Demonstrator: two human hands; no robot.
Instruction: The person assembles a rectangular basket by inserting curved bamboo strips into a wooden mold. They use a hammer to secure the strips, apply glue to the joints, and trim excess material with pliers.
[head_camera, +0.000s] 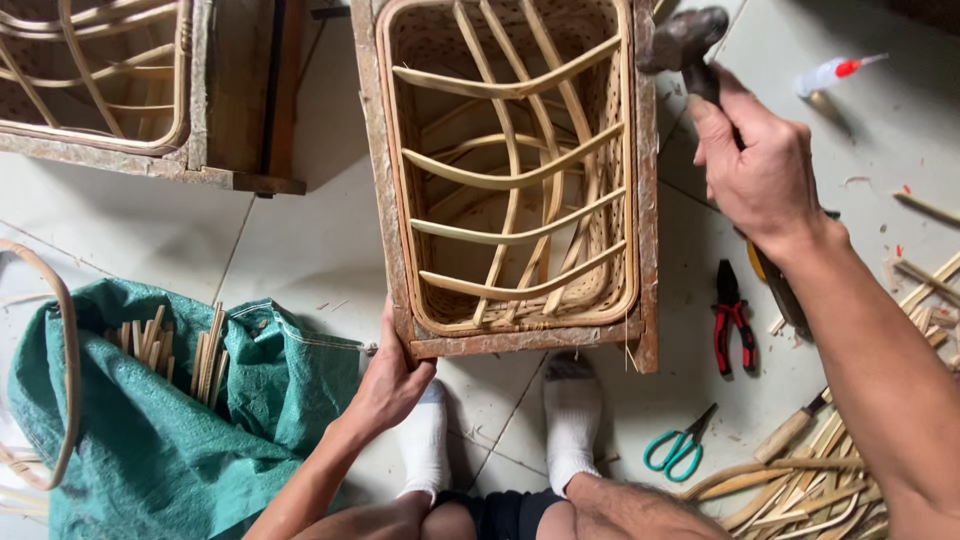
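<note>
Basket frame between sack at left and pliers, scissors at right.

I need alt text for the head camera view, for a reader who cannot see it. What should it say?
Seen from above, a person's right hand raises a hammer beside a woven rattan basket in a wooden frame, while the left hand grips the frame's near corner. On the tiled floor lie red pliers, teal scissors and a green sack of cane strips.

The right hand's grip closes on a dark grey hammer. Beside it, the basket is pale tan cane, its weave dotted, in a mottled brown frame. Below the grip lie red-and-black pliers and teal-handled scissors. Near the left hand's grip, a green sack and white socks.
</note>
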